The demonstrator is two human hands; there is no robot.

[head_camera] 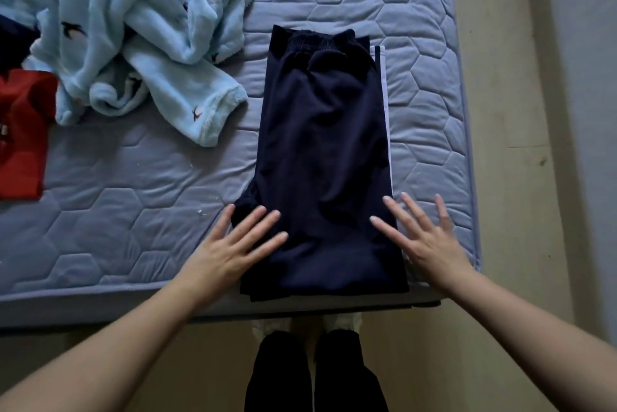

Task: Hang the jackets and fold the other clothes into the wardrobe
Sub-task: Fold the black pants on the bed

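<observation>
Navy trousers lie folded near the bed's front edge. Both hands are flat with fingers spread: the left hand presses their near left corner, the right hand their near right edge.

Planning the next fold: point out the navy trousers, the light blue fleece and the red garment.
navy trousers (320, 151), head view, middle of fold
light blue fleece (133, 11), head view, crumpled middle
red garment (26, 151), head view, flat middle
</observation>
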